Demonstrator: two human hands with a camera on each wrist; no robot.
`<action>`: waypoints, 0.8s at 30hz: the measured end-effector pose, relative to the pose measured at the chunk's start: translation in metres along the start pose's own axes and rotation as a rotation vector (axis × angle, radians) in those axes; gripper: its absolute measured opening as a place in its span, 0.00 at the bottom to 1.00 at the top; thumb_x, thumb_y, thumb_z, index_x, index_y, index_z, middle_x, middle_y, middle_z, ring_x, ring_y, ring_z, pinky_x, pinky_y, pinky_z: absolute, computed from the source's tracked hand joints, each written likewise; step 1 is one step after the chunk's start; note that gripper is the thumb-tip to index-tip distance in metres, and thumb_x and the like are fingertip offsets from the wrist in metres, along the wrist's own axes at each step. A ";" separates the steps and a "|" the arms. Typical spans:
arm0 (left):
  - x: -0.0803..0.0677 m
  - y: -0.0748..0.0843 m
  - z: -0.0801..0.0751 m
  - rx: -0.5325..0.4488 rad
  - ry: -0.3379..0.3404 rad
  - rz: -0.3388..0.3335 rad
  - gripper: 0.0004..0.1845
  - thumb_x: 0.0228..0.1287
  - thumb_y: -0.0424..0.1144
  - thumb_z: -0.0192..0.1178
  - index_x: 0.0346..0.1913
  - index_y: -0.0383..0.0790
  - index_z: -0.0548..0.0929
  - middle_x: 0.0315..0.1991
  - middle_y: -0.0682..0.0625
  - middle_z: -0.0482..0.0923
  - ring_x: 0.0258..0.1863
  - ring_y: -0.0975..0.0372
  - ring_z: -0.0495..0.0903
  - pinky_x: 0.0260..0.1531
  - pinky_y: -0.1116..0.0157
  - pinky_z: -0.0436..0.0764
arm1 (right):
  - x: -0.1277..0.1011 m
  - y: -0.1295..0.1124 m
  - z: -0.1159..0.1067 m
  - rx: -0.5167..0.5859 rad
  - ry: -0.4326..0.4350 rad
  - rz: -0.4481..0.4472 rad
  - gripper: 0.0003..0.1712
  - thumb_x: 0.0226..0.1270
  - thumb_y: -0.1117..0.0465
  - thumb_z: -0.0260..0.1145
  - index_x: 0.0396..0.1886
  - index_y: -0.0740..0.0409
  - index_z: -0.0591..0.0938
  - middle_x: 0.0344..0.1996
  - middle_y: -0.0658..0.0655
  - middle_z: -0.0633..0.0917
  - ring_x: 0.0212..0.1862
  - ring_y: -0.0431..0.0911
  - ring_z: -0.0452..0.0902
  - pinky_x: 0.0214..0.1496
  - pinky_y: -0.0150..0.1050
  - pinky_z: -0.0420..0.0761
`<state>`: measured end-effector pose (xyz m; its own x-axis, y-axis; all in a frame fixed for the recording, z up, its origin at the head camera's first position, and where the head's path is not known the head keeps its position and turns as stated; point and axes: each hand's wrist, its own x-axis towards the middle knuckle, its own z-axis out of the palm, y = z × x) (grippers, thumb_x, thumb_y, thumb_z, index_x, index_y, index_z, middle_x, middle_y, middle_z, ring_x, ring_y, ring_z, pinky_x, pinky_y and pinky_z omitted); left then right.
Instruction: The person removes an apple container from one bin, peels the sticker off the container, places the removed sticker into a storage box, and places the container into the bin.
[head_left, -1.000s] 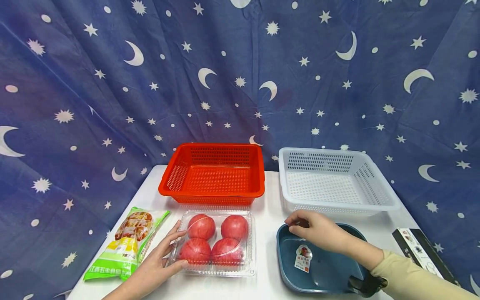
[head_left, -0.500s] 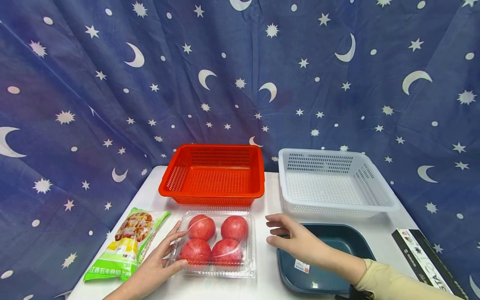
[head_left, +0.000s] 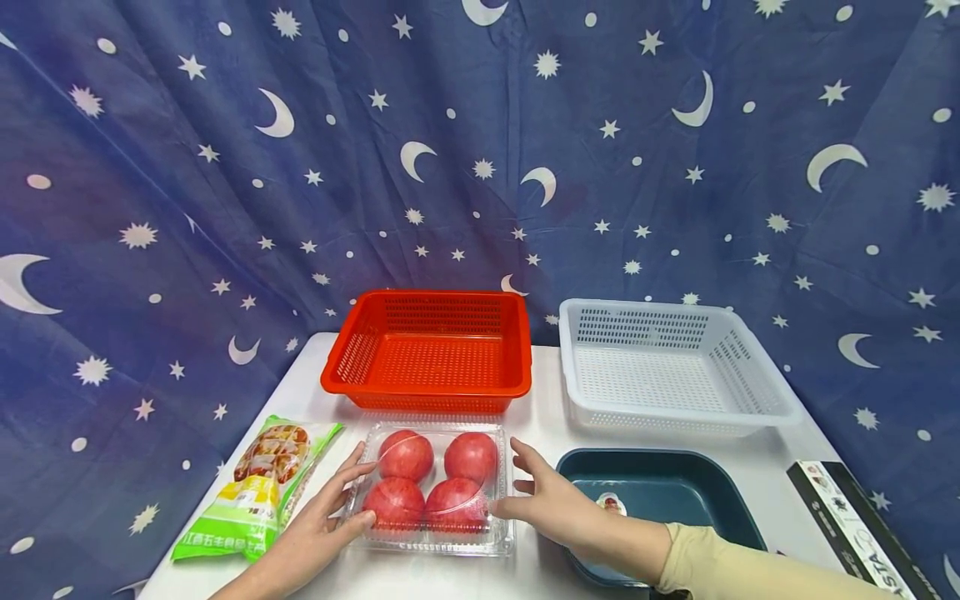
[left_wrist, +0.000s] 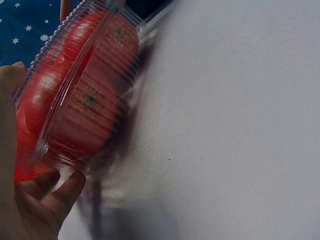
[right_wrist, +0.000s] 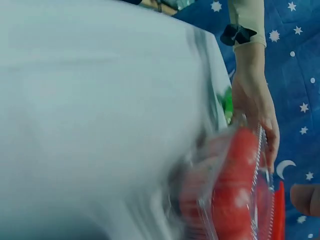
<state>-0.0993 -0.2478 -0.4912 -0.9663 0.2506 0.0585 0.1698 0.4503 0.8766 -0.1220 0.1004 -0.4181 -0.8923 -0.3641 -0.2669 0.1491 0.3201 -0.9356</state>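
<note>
The left hand (head_left: 322,512) had fingers and thumb spread loosely, touching the left side of a clear container (head_left: 480,547). The right hand (head_left: 555,504) was also wide, its thumb tip overlapping the container's right edge; whether it touched, I cannot tell. The container sat between them at the lower centre of the head frame, its slightly longer axis seeming to run left to right, from hand to hand. The left looked nearer. Inside lay four red fruits (head_left: 406,456); just above stood a red basket (head_left: 427,403).

Room above the clear box (head_left: 437,547) — behind it, the red basket (head_left: 427,402) bars passage.
</note>
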 end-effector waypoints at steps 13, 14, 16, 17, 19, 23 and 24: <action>-0.001 -0.001 0.000 -0.026 -0.004 -0.001 0.30 0.74 0.42 0.63 0.74 0.56 0.67 0.83 0.49 0.44 0.70 0.27 0.59 0.54 0.33 0.75 | 0.022 0.003 0.021 0.206 0.091 0.158 0.62 0.53 0.64 0.73 0.82 0.64 0.47 0.74 0.76 0.55 0.66 0.70 0.64 0.56 0.67 0.77; -0.001 -0.001 0.000 -0.023 -0.005 -0.002 0.30 0.74 0.42 0.63 0.74 0.56 0.67 0.83 0.49 0.44 0.70 0.27 0.59 0.54 0.33 0.75 | 0.024 0.004 0.023 0.229 0.094 0.174 0.62 0.52 0.64 0.73 0.81 0.65 0.46 0.73 0.76 0.56 0.66 0.70 0.64 0.56 0.68 0.76; -0.001 -0.001 0.000 -0.023 -0.009 -0.002 0.30 0.74 0.42 0.63 0.74 0.56 0.67 0.83 0.49 0.43 0.70 0.27 0.59 0.53 0.33 0.76 | 0.026 0.006 0.025 0.271 0.100 0.210 0.62 0.53 0.64 0.73 0.80 0.67 0.46 0.71 0.77 0.57 0.65 0.69 0.63 0.56 0.70 0.75; -0.001 -0.001 0.000 -0.024 -0.011 0.000 0.30 0.74 0.42 0.63 0.74 0.56 0.67 0.83 0.49 0.43 0.70 0.27 0.59 0.53 0.33 0.76 | 0.027 0.007 0.026 0.290 0.104 0.226 0.61 0.53 0.64 0.73 0.80 0.68 0.46 0.70 0.77 0.59 0.64 0.69 0.64 0.56 0.71 0.75; 0.000 -0.002 0.000 -0.027 -0.015 0.003 0.30 0.74 0.41 0.63 0.74 0.56 0.67 0.83 0.49 0.43 0.70 0.27 0.59 0.52 0.33 0.76 | 0.029 0.009 0.028 0.320 0.111 0.259 0.59 0.54 0.63 0.73 0.79 0.70 0.47 0.67 0.77 0.62 0.62 0.68 0.64 0.57 0.72 0.73; 0.000 -0.003 0.000 -0.037 -0.016 0.009 0.30 0.74 0.41 0.63 0.74 0.56 0.67 0.83 0.50 0.43 0.70 0.27 0.59 0.52 0.33 0.77 | 0.032 0.013 0.032 0.363 0.104 0.295 0.55 0.59 0.61 0.72 0.77 0.72 0.49 0.61 0.76 0.67 0.59 0.67 0.67 0.55 0.66 0.76; 0.000 -0.003 -0.001 -0.038 -0.014 0.010 0.30 0.74 0.41 0.63 0.74 0.56 0.67 0.83 0.50 0.43 0.69 0.27 0.59 0.52 0.33 0.77 | 0.033 0.014 0.032 0.371 0.100 0.298 0.55 0.59 0.61 0.72 0.76 0.72 0.50 0.61 0.76 0.68 0.58 0.67 0.67 0.55 0.65 0.77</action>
<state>-0.0998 -0.2497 -0.4937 -0.9618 0.2671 0.0603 0.1714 0.4154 0.8934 -0.1353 0.0647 -0.4473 -0.8215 -0.2118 -0.5293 0.5302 0.0577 -0.8459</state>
